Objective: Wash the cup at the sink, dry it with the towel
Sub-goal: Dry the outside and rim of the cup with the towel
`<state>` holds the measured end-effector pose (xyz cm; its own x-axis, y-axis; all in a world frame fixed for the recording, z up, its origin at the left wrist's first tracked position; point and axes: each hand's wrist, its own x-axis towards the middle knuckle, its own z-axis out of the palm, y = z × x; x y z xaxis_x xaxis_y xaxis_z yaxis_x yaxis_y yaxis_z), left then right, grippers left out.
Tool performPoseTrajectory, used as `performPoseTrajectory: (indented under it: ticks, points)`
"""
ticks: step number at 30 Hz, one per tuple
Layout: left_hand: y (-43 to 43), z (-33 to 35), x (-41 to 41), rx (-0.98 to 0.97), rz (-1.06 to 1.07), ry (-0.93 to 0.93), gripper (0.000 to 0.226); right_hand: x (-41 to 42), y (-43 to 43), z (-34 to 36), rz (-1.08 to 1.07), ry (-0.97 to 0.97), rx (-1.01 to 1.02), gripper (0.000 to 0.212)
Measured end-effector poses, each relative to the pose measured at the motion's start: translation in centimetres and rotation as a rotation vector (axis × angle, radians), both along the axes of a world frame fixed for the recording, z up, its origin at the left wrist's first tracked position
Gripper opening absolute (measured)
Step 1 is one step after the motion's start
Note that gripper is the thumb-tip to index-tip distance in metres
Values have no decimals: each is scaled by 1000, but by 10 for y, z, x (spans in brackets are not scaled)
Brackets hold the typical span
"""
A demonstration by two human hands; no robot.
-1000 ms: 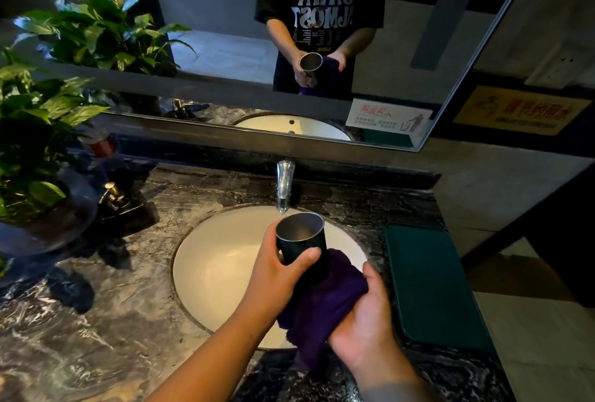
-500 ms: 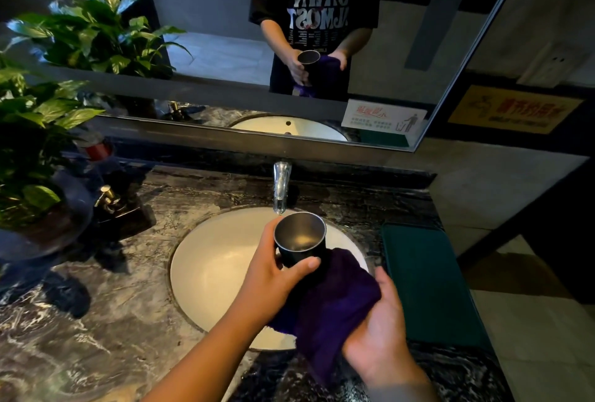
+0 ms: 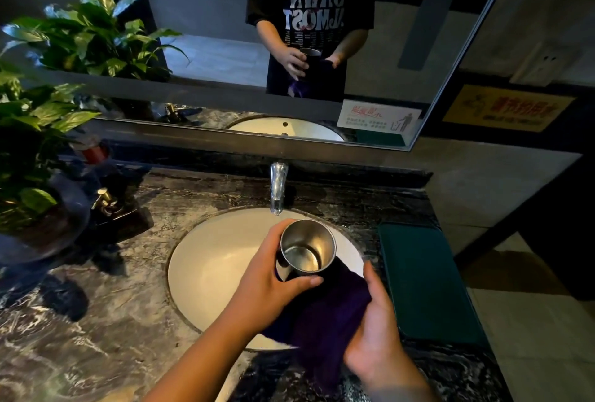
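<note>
A metal cup [image 3: 307, 248] with a shiny inside is held over the white sink basin [image 3: 212, 266], its mouth tipped toward me. My left hand [image 3: 270, 285] wraps its outer wall from the left, thumb across the front. A dark purple towel [image 3: 328, 314] bunches under and to the right of the cup. My right hand [image 3: 373, 334] grips the towel from the right and presses it against the cup's lower side. The cup's base is hidden by the towel.
A chrome tap [image 3: 278, 187] stands behind the basin with no water running. A dark green mat [image 3: 425, 282] lies on the marble counter [image 3: 96, 321] at right. A potted plant [image 3: 29, 131] and soap dispenser [image 3: 106, 200] sit at left. A mirror [image 3: 225, 47] spans the wall.
The cup has tilted so its mouth faces me more and its inside bottom shows. My right hand with the towel has shifted slightly right and down along the cup.
</note>
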<state>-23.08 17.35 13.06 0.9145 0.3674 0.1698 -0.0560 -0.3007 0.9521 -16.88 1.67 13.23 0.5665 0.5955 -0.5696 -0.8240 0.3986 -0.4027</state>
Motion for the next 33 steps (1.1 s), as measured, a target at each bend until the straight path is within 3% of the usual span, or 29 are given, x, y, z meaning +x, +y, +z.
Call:
performPoseTrajectory:
  ticks: [4, 9, 13, 16, 22, 27, 33]
  points:
    - [19, 4, 0, 250, -29, -22, 76, 13, -4, 3, 19, -76, -21, 67]
    - [51, 14, 10, 532, -88, 8, 80, 47, -3, 24, 168, -349, -12, 88]
    - [71, 37, 22, 780, -150, 39, 83, 77, 12, 52, 267, -455, -97, 55]
    - [86, 65, 36, 946, -168, -3, 83, 98, 25, 73, 292, -545, -142, 49]
    - [110, 116, 63, 1123, -141, -77, 86, 138, 42, 118, 316, -706, -144, 49]
    - [123, 153, 82, 1202, -144, -100, 93, 165, 51, 152, 422, -778, -84, 74]
    - [132, 167, 94, 1230, -198, -58, 97, 181, 58, 163, 439, -793, -109, 54]
